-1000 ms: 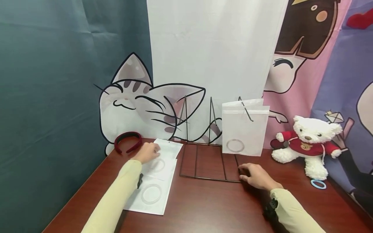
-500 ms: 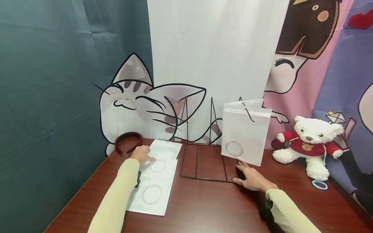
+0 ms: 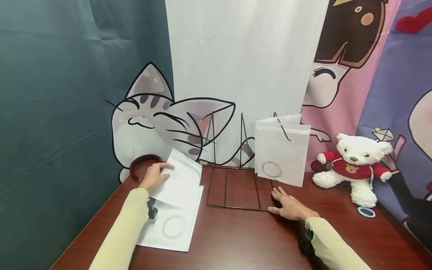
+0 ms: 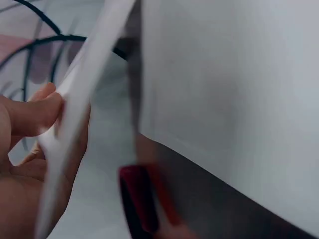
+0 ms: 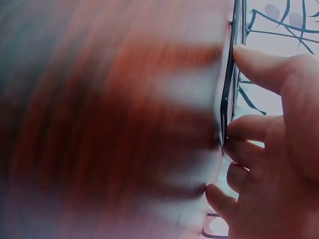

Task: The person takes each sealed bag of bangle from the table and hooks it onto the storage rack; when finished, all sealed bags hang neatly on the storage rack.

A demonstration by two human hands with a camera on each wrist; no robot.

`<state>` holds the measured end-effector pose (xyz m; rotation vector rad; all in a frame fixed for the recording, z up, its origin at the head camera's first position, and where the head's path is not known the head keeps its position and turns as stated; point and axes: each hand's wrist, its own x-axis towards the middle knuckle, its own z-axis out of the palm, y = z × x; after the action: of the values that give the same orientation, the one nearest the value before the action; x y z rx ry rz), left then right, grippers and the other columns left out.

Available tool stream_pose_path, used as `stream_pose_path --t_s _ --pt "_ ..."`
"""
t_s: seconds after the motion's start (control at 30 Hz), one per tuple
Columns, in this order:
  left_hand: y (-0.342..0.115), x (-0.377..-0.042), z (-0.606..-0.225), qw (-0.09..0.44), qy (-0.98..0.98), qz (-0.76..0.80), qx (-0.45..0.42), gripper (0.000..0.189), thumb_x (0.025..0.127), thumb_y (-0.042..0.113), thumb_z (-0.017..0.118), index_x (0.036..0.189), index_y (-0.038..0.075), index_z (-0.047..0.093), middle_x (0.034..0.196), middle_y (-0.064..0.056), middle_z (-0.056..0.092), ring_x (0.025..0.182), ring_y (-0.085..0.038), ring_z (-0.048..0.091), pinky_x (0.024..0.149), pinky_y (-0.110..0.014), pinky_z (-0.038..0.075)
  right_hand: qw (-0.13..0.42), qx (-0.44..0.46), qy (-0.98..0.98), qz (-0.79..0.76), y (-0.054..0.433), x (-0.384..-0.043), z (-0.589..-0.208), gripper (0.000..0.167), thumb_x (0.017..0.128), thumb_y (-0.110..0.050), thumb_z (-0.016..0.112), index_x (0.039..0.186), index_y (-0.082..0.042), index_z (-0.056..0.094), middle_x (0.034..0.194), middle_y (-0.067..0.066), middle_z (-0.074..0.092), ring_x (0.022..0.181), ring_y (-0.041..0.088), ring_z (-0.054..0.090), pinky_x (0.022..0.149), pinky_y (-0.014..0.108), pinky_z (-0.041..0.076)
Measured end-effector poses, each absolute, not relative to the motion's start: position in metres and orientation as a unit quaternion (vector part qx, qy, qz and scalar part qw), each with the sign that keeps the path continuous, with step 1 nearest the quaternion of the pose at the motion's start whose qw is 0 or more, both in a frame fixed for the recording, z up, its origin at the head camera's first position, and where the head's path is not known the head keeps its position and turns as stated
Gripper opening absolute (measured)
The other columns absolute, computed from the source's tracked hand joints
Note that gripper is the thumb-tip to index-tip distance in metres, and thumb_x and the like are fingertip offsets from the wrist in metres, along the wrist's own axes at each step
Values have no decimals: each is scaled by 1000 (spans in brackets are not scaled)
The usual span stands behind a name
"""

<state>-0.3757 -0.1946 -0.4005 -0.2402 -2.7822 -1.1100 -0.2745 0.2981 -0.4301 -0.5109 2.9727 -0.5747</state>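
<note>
A flat white zip bag is pinched at its left side by my left hand; in the left wrist view the thumb and fingers lie on either side of the bag's edge. Its upper end is tilted up off the table, above a second white bag that lies flat and shows a pale ring outline. My right hand, fingers spread, rests at the front right corner of a dark wire rack. In the right wrist view its thumb touches the wire and its fingertips press down on the table.
From the rack's right hook hangs another white zip bag with a ring outline. Two other hooks stand left of it. A dark red headband lies beyond my left hand. A white teddy bear and a light-blue ring are at the right.
My left hand has taken hold of the upper bag and raised it, shifting it leftward. The right hand spread its fingers at the rack's corner. The hanging bag swung slightly.
</note>
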Motion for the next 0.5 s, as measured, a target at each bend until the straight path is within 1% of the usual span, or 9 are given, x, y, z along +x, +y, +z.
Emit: stream_pose_path --t_s 0.07,0.13,0.2,0.3,0.4,0.5 --pt "-195 -369 -396 86 -918 -376 -95 31 94 -1 62 122 8 71 135 -21 61 135 -39 49 115 -58 35 36 -167 968 -185 297 -275 -429 79 91 -39 71 143 13 44 155 33 36 148 54 21 115 67 26" --pt "-193 -363 -391 103 -911 -381 -117 33 93 -4 59 121 8 72 129 -19 63 128 -38 53 110 -56 40 36 -165 968 -184 297 -275 -428 78 90 -38 72 143 13 44 155 34 36 148 54 21 114 67 27" --pt "-192 -357 -387 123 -905 -381 -142 35 91 -8 57 118 9 73 123 -16 65 119 -35 56 102 -51 43 36 -163 969 -184 297 -275 -428 78 90 -38 72 143 13 45 155 33 36 148 54 21 114 66 28" --pt "-190 -348 -380 146 -899 -377 -168 37 90 -10 57 116 10 74 116 -12 67 112 -29 57 95 -43 44 38 -163 969 -183 296 -275 -427 79 89 -38 73 143 12 45 155 33 37 149 53 21 114 66 29" --pt "-189 -339 -374 147 -892 -386 -184 37 90 -9 59 115 13 75 109 -8 66 105 -24 56 89 -37 45 37 -163 969 -184 296 -276 -427 79 88 -39 74 143 12 46 154 33 37 148 53 22 113 66 30" --pt "-188 -329 -369 118 -880 -411 -208 34 92 -7 60 114 15 75 101 -8 61 98 -22 52 81 -30 44 35 -164 969 -182 296 -276 -427 79 88 -39 74 142 12 46 154 33 38 148 54 22 113 67 30"
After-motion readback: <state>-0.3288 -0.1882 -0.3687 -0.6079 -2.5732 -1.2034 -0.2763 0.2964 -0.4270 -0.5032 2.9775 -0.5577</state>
